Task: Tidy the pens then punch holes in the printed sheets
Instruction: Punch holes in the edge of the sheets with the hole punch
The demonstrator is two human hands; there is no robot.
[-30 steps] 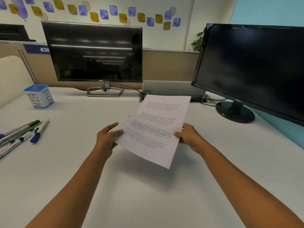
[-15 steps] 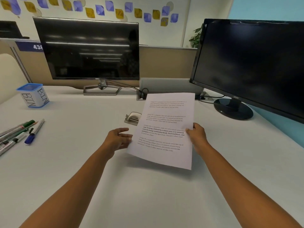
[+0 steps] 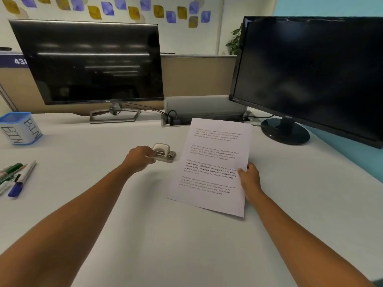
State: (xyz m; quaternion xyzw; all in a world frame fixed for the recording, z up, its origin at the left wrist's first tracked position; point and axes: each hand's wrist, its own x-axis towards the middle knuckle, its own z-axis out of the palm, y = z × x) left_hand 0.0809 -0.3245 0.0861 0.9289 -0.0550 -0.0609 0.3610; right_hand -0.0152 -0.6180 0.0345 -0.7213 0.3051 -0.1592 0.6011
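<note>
**Sheet in one hand, punch under the other**

The printed sheet (image 3: 213,162) is held at a slant above the middle of the bench (image 3: 176,235), its far edge raised toward the monitors. The right hand (image 3: 249,177) pinches it at the right long edge, thumb on the printed face. Paper like this is light and limp, so held at one side it is likely to sag and swing. It would handle better supported near the edge that goes into the slot and kept flat, because a hard pinch will crease it.

Just left of the sheet, and not touching it, the hole punch (image 3: 164,155) sits on the bench. It looks small, rigid and metal, and it probably slides easily on the smooth top, so the base needs steadying while the lever is pressed. The left hand (image 3: 141,158) is at the punch's near end with its fingers curled toward it. Its knuckles hide the contact, so I cannot tell whether it has taken hold.

The pens (image 3: 16,177) lie loose at the bench's left edge, well apart from the blue cup marked BIN (image 3: 18,127), so the tidying looks undone. Two dark monitors stand behind.
</note>
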